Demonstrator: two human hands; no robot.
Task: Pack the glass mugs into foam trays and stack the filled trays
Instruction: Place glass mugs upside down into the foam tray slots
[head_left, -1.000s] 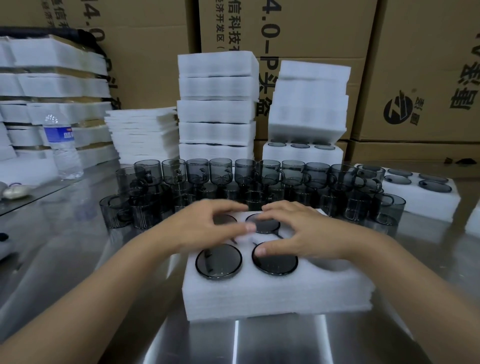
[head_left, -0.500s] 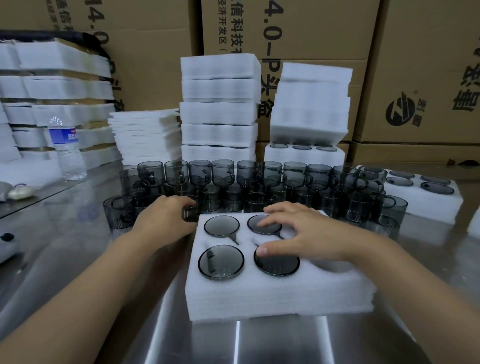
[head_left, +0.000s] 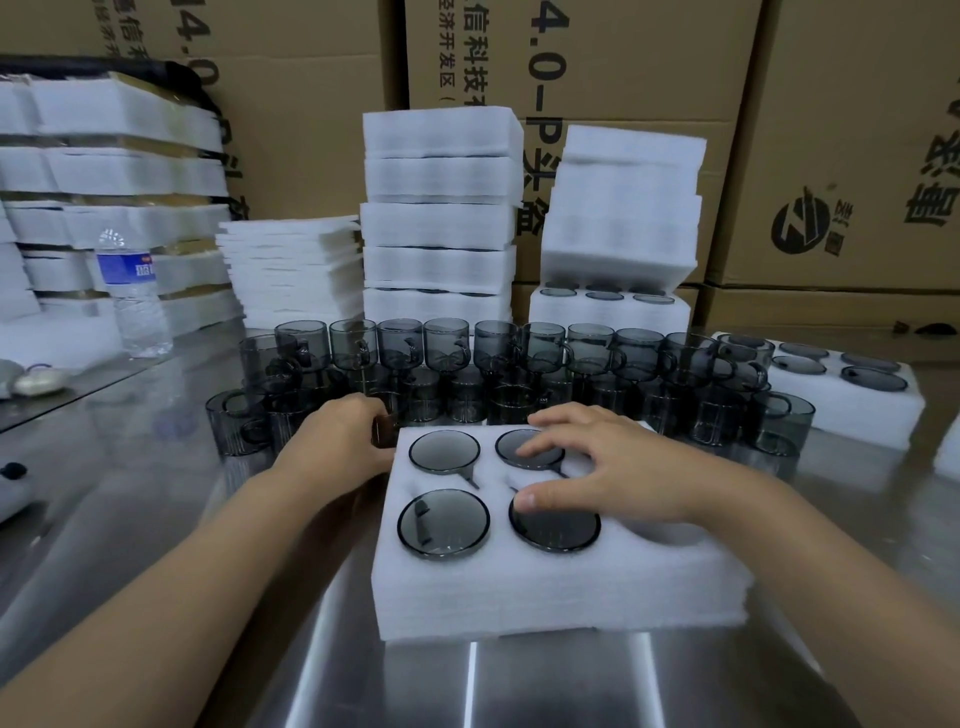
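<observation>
Head view: white six-pocket foam tray (head_left: 545, 587) on steel desk (head_left: 130, 519) holds four smoky grey glass mugs (head_left: 444, 522); near-right pocket (head_left: 670, 530) is empty. Right hand (head_left: 613, 467), fingers loose and spread, rests on two of them, likely seating them. Left hand (head_left: 332, 447) grips a loose grey mug (head_left: 383, 431) just beside the tray, probably the next one in.

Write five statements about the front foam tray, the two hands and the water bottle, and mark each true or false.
1. Four glass mugs show seated in the front foam tray. True.
2. The tray's near right pocket is empty. True.
3. The right hand is curled into a fist. False: it rests spread open on the tray, its thumb on a seated mug.
4. The left hand lies flat on the tray. False: it is beside the tray's far left corner, curled round a loose mug.
5. The water bottle stands right of the tray. False: it stands far to the left.
</observation>
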